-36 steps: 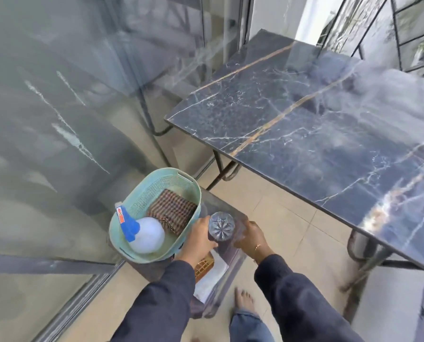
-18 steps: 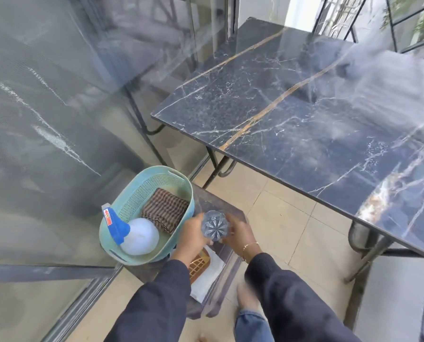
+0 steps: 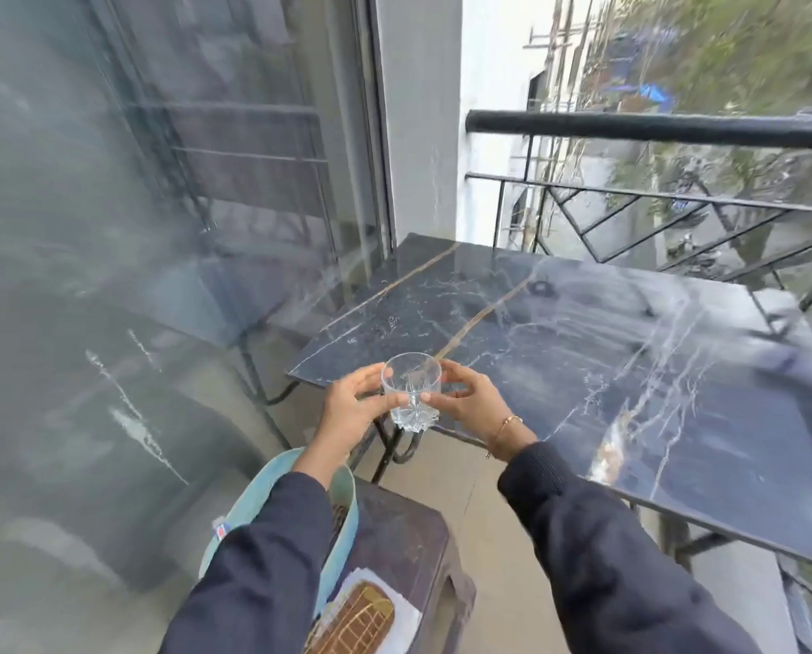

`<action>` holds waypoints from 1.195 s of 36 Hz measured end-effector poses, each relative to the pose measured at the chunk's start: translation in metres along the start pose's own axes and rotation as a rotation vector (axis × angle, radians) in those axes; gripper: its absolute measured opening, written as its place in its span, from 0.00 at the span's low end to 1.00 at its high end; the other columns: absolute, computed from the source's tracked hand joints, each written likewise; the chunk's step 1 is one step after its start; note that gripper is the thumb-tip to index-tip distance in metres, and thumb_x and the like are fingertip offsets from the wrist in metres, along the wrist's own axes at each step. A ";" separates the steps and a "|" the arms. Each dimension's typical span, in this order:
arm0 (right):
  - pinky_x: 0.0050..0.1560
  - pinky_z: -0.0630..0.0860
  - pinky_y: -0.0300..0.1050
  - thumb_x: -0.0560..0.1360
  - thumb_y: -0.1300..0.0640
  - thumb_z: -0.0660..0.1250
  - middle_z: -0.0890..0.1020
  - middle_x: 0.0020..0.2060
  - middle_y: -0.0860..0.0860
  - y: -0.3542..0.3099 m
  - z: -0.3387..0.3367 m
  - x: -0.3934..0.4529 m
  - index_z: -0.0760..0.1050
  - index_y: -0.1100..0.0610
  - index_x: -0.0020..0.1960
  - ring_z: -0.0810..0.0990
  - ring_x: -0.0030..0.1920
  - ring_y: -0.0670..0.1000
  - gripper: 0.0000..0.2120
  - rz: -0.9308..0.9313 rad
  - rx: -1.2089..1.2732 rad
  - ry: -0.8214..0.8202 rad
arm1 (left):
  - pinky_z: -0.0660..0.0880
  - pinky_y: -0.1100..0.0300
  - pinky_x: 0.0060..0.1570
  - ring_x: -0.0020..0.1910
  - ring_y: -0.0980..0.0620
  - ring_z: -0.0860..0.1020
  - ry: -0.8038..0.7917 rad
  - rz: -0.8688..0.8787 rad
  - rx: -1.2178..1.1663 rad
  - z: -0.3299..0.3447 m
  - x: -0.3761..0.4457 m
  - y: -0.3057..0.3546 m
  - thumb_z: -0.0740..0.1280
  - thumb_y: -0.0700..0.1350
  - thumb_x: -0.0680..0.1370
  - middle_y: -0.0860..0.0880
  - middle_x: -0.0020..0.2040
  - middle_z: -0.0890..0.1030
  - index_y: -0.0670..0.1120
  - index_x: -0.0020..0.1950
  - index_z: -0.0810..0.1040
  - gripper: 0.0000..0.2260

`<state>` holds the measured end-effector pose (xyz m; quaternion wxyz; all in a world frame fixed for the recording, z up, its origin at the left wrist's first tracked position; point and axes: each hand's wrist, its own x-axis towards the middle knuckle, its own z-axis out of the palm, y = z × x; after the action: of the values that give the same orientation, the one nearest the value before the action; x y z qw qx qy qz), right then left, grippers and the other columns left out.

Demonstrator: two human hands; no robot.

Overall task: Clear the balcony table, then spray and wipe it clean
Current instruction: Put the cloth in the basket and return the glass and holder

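Cut-crystal glass (image 3: 411,391) held upright in the air, both hands on it, just off the near-left corner of the dark marble table (image 3: 630,370). Left hand (image 3: 347,413) and right hand (image 3: 472,398) each curl fingers round its sides. Below: teal basket (image 3: 342,535) on a brown stool (image 3: 408,540); a red-blue label (image 3: 220,531) peeks out by the basket, text unreadable. Woven coaster (image 3: 356,620) on white paper at the stool's near edge.

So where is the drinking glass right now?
In the head view the glass is held up at centre between the left hand and right hand, in front of the marble table's near-left corner, above the stool.
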<state>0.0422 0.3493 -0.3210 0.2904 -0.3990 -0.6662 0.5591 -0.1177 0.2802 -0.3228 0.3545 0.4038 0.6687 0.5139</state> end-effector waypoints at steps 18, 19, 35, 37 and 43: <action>0.35 0.72 0.29 0.71 0.60 0.71 0.73 0.44 0.43 -0.025 -0.157 0.105 0.67 0.55 0.70 0.72 0.39 0.41 0.29 0.009 0.052 0.258 | 0.72 0.60 0.57 0.61 0.47 0.77 -0.170 0.131 -0.099 0.130 0.157 0.094 0.76 0.34 0.66 0.39 0.62 0.78 0.37 0.64 0.74 0.27; 0.32 0.72 0.27 0.71 0.61 0.71 0.73 0.43 0.42 -0.020 -0.164 0.114 0.67 0.55 0.70 0.73 0.38 0.40 0.29 0.018 0.053 0.259 | 0.73 0.59 0.58 0.62 0.45 0.77 -0.178 0.123 -0.095 0.139 0.169 0.090 0.76 0.33 0.66 0.39 0.62 0.78 0.37 0.65 0.74 0.28; 0.55 0.77 0.47 0.72 0.67 0.69 0.74 0.64 0.56 0.076 -0.234 0.254 0.63 0.57 0.72 0.79 0.50 0.54 0.32 0.246 0.024 0.180 | 0.70 0.68 0.56 0.61 0.52 0.73 -0.268 -0.081 0.032 0.234 0.312 0.025 0.74 0.31 0.68 0.42 0.66 0.75 0.37 0.68 0.70 0.29; 0.55 0.77 0.48 0.71 0.67 0.70 0.74 0.64 0.56 0.083 -0.236 0.262 0.64 0.57 0.72 0.78 0.50 0.54 0.32 0.255 0.035 0.175 | 0.72 0.75 0.48 0.56 0.55 0.75 -0.284 -0.087 0.051 0.238 0.321 0.019 0.74 0.30 0.68 0.43 0.63 0.76 0.37 0.67 0.71 0.28; 0.54 0.79 0.51 0.70 0.68 0.71 0.74 0.63 0.56 0.098 -0.238 0.273 0.66 0.58 0.71 0.77 0.52 0.56 0.32 0.235 0.061 0.214 | 0.73 0.78 0.45 0.55 0.56 0.75 -0.285 -0.099 0.057 0.242 0.337 0.007 0.75 0.31 0.67 0.48 0.59 0.77 0.45 0.61 0.72 0.26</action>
<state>0.1205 0.7111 -0.3840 0.3045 -0.5224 -0.5629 0.5635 -0.0438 0.6824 -0.3894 0.4592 0.4491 0.6451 0.4139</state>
